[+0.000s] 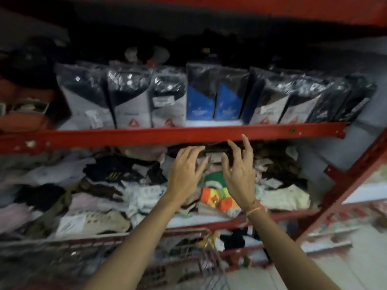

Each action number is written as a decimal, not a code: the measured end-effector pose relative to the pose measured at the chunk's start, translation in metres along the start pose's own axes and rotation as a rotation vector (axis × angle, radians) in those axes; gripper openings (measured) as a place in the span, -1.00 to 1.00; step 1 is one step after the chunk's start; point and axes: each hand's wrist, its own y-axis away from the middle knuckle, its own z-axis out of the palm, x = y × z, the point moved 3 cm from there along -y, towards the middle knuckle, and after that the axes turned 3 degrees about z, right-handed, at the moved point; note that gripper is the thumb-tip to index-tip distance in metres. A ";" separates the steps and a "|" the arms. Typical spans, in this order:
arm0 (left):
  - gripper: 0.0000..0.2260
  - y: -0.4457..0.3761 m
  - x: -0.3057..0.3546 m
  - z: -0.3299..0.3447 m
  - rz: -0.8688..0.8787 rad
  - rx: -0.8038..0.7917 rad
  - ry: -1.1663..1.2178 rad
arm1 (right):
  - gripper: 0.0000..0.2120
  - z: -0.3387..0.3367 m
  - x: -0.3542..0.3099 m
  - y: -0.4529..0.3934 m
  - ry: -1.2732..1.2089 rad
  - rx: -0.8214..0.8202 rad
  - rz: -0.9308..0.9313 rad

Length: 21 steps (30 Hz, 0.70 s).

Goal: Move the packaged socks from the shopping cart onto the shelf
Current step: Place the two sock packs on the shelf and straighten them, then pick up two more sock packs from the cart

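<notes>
Red steel shelving [167, 133] fills the view in a dim storeroom, its paint chipped along the front beam, and the person works at its lower tier. Both hands reach in under that beam with fingers spread and nothing clasped: the left hand [185, 170] lies palm down over the heap, the right hand [239, 172] is raised with fingers loosely curled, a thin orange band at its wrist. Between and just beyond the fingertips sits a dark flat pack [211, 150], pushed up near the underside of the beam; whether any finger touches it cannot be told through the blur. This looks like the placing step just ending, with both hands let go of a pack on the shelf. Next comes a pull back clear of the beam and a reach down into the cart [184, 254], whose red wire rim shows below the forearms with a few dark and pale packs inside; that reach wants care around the wire edge. Around the hands the lower tier is a loose heap of socks [100, 193], white, black, pink and one bright orange and green pair, so a new pack may slide. Above, the upper tier holds a neat upright row of bagged socks [201, 97] in grey, blue and black. Pale floor shows at lower right.
</notes>
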 end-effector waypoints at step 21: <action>-0.67 0.410 -0.207 -0.043 -1.093 -0.831 -0.155 | -0.58 0.203 -0.044 0.385 0.232 -1.330 0.599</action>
